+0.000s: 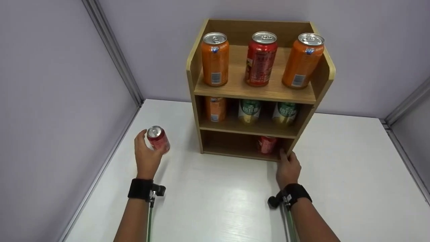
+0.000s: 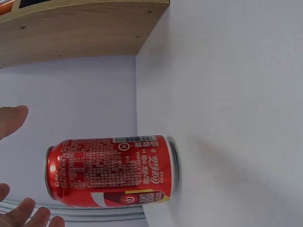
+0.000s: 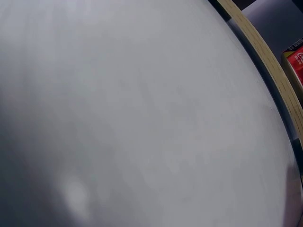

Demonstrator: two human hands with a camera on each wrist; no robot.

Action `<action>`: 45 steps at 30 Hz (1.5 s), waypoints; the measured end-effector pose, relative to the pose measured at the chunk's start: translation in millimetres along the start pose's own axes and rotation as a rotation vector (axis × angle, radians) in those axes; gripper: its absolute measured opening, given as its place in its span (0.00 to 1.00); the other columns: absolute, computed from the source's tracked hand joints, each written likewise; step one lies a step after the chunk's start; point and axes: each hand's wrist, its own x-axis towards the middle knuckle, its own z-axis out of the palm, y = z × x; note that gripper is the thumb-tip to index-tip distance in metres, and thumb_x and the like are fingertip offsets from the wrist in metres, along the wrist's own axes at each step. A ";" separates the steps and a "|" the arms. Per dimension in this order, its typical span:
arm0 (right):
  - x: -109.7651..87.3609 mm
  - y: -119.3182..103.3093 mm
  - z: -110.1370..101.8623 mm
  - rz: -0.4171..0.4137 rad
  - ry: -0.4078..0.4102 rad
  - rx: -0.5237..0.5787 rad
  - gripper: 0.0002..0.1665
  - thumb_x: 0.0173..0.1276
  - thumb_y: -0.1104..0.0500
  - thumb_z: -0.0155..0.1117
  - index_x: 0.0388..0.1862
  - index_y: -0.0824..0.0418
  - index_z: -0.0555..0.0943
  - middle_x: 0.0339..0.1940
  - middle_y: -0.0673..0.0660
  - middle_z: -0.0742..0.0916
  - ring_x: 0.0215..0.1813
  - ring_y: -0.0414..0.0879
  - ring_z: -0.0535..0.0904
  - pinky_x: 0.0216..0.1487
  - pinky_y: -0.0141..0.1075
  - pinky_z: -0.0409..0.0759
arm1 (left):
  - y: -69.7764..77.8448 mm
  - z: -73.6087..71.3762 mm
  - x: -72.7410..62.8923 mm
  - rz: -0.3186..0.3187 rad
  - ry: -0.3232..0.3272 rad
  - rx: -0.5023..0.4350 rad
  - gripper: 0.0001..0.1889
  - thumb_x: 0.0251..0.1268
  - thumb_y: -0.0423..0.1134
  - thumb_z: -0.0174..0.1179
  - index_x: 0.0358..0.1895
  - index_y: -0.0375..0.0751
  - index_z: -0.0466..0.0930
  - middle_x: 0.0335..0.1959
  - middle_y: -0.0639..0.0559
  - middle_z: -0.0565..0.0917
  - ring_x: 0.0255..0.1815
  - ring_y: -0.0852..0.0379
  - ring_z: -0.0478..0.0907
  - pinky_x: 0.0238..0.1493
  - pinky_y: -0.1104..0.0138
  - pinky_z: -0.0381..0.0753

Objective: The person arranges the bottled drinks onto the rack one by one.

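A red Coca-Cola can [image 1: 158, 138] stands upright on the white table, left of the wooden shelf [image 1: 255, 92]. My left hand [image 1: 147, 156] is spread around this can, thumb on one side and fingers on the other. In the left wrist view, a gap shows between the can [image 2: 109, 171] and the fingertips [image 2: 28, 215]. At the shelf's lower right front corner, my right hand [image 1: 289, 169] grips the side panel. Just inside that corner, on the bottom level, stands another red can [image 1: 267, 144].
On the top level stand an orange can [image 1: 215, 60], a red can [image 1: 261, 60] and a second orange can [image 1: 303, 62]. The middle level holds an orange can [image 1: 216, 109] and two green-and-gold cans [image 1: 249, 111]. Pale walls [image 1: 67, 101] enclose the table [image 1: 208, 195].
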 end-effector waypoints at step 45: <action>-2.1 -1.6 -1.2 0.031 -0.012 0.050 0.40 0.67 0.28 0.51 0.67 0.51 0.73 0.65 0.52 0.77 0.61 0.46 0.71 0.59 0.44 0.67 | -35.1 54.6 5.4 -0.369 0.181 0.051 0.46 0.42 0.46 0.78 0.64 0.33 0.61 0.59 0.36 0.69 0.64 0.43 0.65 0.63 0.54 0.65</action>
